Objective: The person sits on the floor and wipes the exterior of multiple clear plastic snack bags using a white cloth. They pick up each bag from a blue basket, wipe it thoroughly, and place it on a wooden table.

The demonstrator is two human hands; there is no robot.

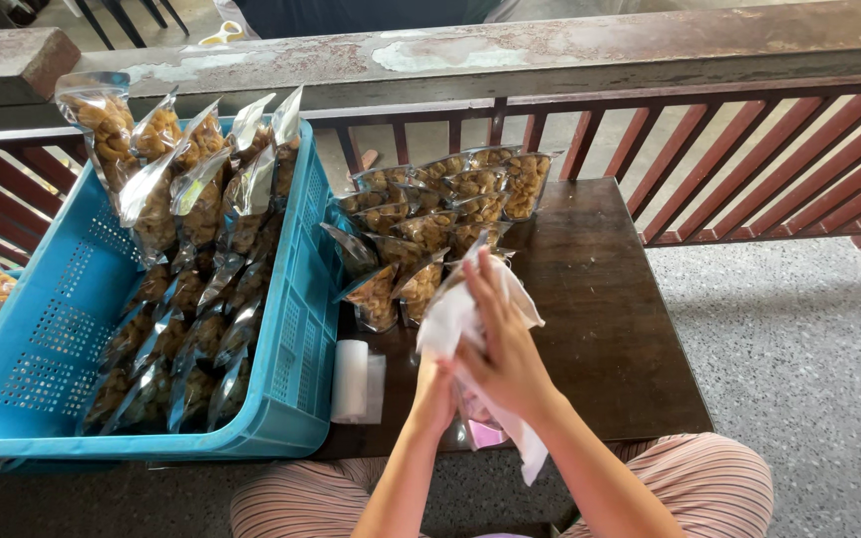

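Observation:
Both my hands meet over the near edge of a dark wooden table (600, 329). My right hand (500, 349) lies on top, gripping a white cloth (455, 319) wrapped around a clear snack bag whose pink bottom (483, 434) shows below. My left hand (437, 391) holds the same bundle from underneath and is mostly hidden. Just beyond my hands, several clear bags of brown snacks (430, 229) lie in overlapping rows on the table.
A blue perforated plastic crate (52, 339) at left holds several more snack bags (186, 259). A small white roll (353, 381) lies between crate and hands. A reddish wooden railing (650, 130) runs behind the table. Grey floor is at right. My striped-trousered knees show below.

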